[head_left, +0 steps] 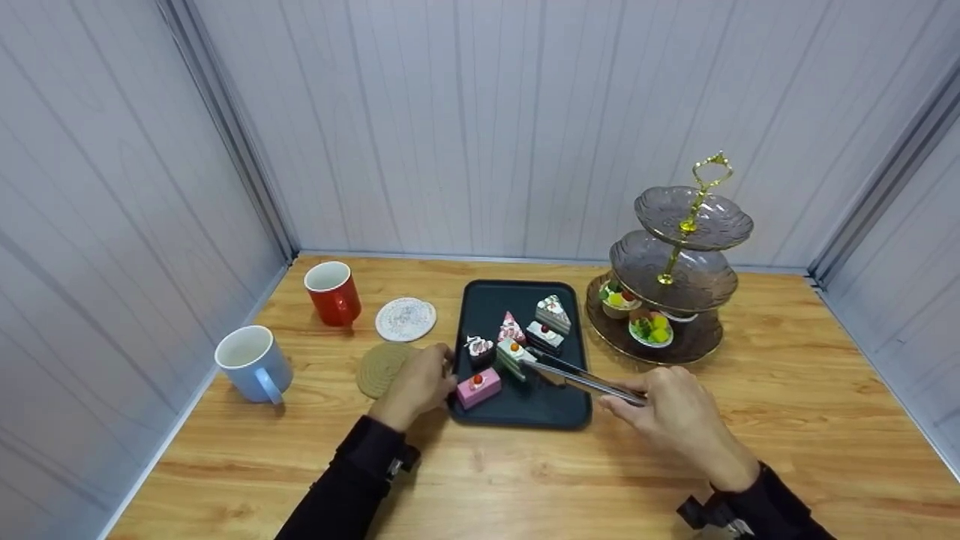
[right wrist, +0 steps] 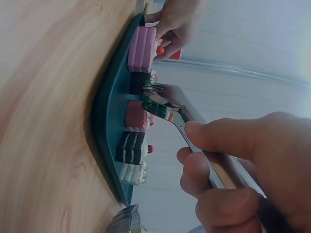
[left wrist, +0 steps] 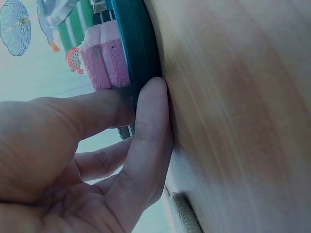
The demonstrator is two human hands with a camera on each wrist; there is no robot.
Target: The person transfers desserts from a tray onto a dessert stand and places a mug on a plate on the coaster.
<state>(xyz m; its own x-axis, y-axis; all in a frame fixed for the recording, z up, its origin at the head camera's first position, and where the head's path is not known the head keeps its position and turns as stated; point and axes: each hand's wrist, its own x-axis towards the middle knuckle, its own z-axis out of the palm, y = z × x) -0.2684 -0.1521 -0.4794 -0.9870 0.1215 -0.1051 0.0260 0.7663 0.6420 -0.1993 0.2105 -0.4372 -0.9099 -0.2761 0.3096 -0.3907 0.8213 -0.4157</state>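
My left hand (head_left: pixel 420 381) pinches the left rim of a dark tray (head_left: pixel 525 411), thumb on top and fingers against its outer side in the left wrist view. A pair of metal tongs (head_left: pixel 600 387) is gripped in my right hand (head_left: pixel 679 416). Their tips close around a green layered cake slice (head_left: pixel 511 367) over the middle of the tray. Beside my left fingers sits a pink rectangular cake (head_left: pixel 478 390). Around the green slice are a dark cake (head_left: pixel 480 354), a pink wedge (head_left: pixel 511 330), a black layered cake (head_left: pixel 545 339) and a white-topped wedge (head_left: pixel 553 311).
Right of the tray stands a three-tier stand (head_left: pixel 682 281), with several small cups of fruit on its bottom plate. To the left are a red mug (head_left: pixel 331 296), a light blue mug (head_left: pixel 253 367), a white speckled coaster (head_left: pixel 406 319) and a woven coaster (head_left: pixel 375 370).
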